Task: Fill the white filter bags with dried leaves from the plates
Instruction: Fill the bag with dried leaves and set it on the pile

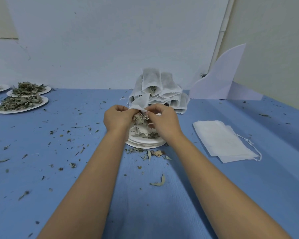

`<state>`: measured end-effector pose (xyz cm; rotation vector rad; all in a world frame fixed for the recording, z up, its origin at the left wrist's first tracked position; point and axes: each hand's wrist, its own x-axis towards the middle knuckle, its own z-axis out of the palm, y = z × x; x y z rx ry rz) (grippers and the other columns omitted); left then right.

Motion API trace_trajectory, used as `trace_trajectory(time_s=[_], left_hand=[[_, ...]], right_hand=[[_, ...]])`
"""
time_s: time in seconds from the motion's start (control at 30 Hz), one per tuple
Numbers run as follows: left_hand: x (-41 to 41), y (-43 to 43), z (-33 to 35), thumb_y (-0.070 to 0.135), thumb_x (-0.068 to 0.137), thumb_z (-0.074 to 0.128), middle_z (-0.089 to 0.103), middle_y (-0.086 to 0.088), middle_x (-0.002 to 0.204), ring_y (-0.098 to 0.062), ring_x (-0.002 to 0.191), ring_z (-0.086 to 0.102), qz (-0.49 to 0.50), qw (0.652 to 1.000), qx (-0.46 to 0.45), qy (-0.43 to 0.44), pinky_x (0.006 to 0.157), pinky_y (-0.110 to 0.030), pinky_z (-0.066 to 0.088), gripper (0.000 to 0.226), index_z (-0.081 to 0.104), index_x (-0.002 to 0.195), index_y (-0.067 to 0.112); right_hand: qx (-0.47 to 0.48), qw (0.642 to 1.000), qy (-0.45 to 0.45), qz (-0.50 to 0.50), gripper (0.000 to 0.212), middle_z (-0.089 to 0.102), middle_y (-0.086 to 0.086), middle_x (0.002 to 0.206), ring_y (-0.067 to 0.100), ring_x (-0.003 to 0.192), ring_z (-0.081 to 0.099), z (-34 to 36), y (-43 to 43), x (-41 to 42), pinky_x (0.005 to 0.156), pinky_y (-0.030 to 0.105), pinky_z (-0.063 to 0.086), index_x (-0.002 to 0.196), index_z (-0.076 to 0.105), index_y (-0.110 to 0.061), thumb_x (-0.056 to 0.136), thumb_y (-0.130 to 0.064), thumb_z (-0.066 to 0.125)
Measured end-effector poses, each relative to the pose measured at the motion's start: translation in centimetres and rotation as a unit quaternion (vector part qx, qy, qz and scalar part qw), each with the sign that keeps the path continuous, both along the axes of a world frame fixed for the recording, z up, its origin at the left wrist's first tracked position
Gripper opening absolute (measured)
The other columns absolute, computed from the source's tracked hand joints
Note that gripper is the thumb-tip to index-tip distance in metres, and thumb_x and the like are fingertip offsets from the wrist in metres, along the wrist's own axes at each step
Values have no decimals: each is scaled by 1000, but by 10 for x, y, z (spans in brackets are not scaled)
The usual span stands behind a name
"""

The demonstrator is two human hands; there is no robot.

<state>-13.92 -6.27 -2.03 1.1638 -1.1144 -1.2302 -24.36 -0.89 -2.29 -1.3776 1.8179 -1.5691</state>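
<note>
Blue covers the whole table [62, 178], which runs back to a pale wall [102, 40] and is strewn with loose leaf crumbs and stems [150, 155]. At the middle, both forearms reach forward over a stack of white paper plates [145, 144], whose top plate carries a thin scatter of dried leaves [146, 134]. The left hand [116, 118] and the right hand [162, 120] are raised just above that stack, each with fingers curled and thumb against fingertips, pinching the lower edge of one white filter bag [139, 101] from either side. The bag stands tilted up and away from the hands, and a clump of leaves [139, 118] hangs between the two palms right below its mouth; whether these leaves are partly inside the bag cannot be told. Just behind the hands, a heap of filled filter bags [162, 85] is piled up against the wall, dark leaves showing at several open ends. To the right, well apart from the plates, a few flat empty bags [221, 138] lie overlapped with their drawstrings trailing off the near corner. At the far left three more plates heaped with leaves [21, 103] sit close together. A white cut sheet [219, 78] leans against the wall at the right.
</note>
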Motion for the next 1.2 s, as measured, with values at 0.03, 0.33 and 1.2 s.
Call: trace_trajectory(time_s=[0.03,0.33,1.2], left_hand=[[1,1,1,4,72,78,63,-11,74,-21,66,61,-27,999,17,22,65,-30,56,27,53,67,11],[6,7,7,-5,81,66,66,-8,60,-8,46,62,-141,989,41,29,41,-16,46,16,57,77,7],[-3,7,9,-14,72,72,57,-16,120,-30,101,64,-119,992,-10,30,69,-23,58,40,63,108,1]], right_hand=[[1,1000,-5,-7,8,68,0,85,24,86,67,0,-1,-1,82,47,54,88,71,-13,88,-11,63],[3,986,-165,-26,17,68,5,78,19,73,67,2,-3,-11,79,37,59,74,67,-16,87,-5,64],[0,938,-347,-15,12,68,13,80,16,70,68,5,-3,-8,70,22,59,77,65,-3,87,4,60]])
